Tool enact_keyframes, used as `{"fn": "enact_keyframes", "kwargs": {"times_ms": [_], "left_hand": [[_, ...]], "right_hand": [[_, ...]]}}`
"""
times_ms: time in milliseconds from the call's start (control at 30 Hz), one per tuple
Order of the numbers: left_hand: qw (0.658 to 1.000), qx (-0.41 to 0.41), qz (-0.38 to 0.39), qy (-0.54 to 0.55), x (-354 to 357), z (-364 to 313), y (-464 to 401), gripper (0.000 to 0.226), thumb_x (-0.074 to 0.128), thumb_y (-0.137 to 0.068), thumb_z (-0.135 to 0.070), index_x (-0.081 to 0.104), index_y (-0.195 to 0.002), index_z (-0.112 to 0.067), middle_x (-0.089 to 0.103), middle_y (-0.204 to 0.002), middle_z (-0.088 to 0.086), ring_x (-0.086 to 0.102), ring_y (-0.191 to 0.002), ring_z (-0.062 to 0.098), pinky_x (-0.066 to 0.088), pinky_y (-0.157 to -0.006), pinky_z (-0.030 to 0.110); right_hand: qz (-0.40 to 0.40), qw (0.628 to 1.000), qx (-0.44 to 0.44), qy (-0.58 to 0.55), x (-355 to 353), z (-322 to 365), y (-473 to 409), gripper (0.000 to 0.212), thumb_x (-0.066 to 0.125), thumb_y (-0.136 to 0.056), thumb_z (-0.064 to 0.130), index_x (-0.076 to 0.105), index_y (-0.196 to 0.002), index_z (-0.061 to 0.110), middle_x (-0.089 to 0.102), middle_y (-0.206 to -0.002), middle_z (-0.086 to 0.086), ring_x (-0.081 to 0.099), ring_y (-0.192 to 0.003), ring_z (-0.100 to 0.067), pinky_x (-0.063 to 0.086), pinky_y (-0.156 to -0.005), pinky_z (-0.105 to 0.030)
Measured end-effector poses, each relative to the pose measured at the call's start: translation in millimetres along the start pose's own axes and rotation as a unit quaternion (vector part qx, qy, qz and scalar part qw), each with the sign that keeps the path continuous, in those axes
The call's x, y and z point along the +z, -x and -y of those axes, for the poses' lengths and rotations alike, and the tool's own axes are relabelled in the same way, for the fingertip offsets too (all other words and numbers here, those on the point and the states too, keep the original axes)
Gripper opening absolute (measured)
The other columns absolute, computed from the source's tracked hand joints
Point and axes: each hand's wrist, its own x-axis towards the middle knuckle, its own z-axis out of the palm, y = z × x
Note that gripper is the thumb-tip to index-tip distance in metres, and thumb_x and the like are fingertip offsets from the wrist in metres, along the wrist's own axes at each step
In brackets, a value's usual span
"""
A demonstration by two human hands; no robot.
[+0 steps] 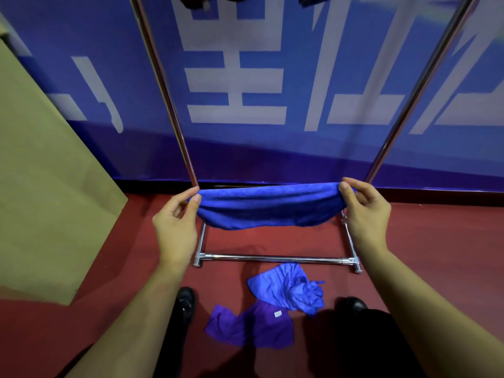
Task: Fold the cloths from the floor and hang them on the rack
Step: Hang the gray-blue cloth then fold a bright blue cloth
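Note:
A dark blue cloth [268,207] hangs stretched between my hands, doubled over and sagging in the middle, in front of the metal rack [272,259]. My left hand [177,222] pinches its left end and my right hand [364,210] pinches its right end. On the red floor near my feet lie a crumpled lighter blue cloth [289,287] and a purple cloth [251,327] with a small white label. The ends of several cloths [196,1] hang down at the top edge of the view; the rack's top bar is out of view.
The rack's two upright poles [163,88] rise either side of the held cloth, before a blue banner wall [245,77]. A tan board [46,186] leans at the left. My black shoes [186,301] flank the floor cloths.

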Motion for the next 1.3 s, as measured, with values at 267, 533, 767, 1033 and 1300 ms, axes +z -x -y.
{"fn": "enact_keyframes", "kwargs": {"times_ms": [267,533,767,1033,1300], "left_hand": [[0.999,-0.021,0.041,0.008,0,4,1,0.031,0.065,-0.096,-0.009,0.067,-0.122,-0.026,0.069,-0.125,0.01,0.068,-0.091,-0.003,0.051,-0.084,0.013],[0.988,-0.004,0.134,-0.078,0,20,-3,0.079,0.076,-0.085,-0.003,0.04,-0.146,-0.037,0.038,-0.148,-0.014,0.049,-0.133,0.003,0.042,-0.114,0.036],[0.989,-0.003,0.107,-0.105,-5,23,-6,0.082,0.079,-0.083,-0.004,0.04,-0.148,-0.033,0.035,-0.138,-0.009,0.045,-0.128,-0.008,0.038,-0.111,0.019],[0.991,-0.068,0.117,-0.014,-8,26,-5,0.033,0.079,-0.082,-0.003,0.072,-0.106,-0.024,0.072,-0.114,-0.005,0.069,-0.088,0.005,0.052,-0.086,0.03],[0.981,-0.107,0.162,-0.007,-11,33,-7,0.024,0.068,-0.088,0.005,0.076,-0.095,-0.017,0.079,-0.097,0.0,0.071,-0.095,0.009,0.053,-0.093,0.027]], "right_hand": [[0.054,0.998,0.0,0.035,-2,-9,-1,0.03,0.076,-0.087,0.022,0.07,-0.116,0.026,0.072,-0.115,0.0,0.068,-0.105,-0.015,0.053,-0.099,-0.045],[0.186,0.969,-0.031,0.161,-6,-17,-7,0.087,0.086,-0.077,0.018,0.039,-0.149,0.031,0.043,-0.142,0.009,0.05,-0.132,-0.018,0.041,-0.112,-0.049],[0.161,0.976,-0.031,0.143,-8,-14,-6,0.077,0.085,-0.076,0.009,0.049,-0.14,0.033,0.04,-0.135,0.007,0.054,-0.126,-0.02,0.05,-0.105,-0.043],[0.183,0.962,-0.087,0.185,-7,-10,-2,0.041,0.08,-0.078,0.001,0.07,-0.114,0.018,0.068,-0.121,0.005,0.061,-0.115,-0.006,0.045,-0.107,-0.033],[0.215,0.964,-0.02,0.153,-11,-16,-4,0.018,0.073,-0.083,-0.006,0.076,-0.094,0.007,0.077,-0.101,-0.003,0.069,-0.09,0.001,0.051,-0.097,-0.02]]}}
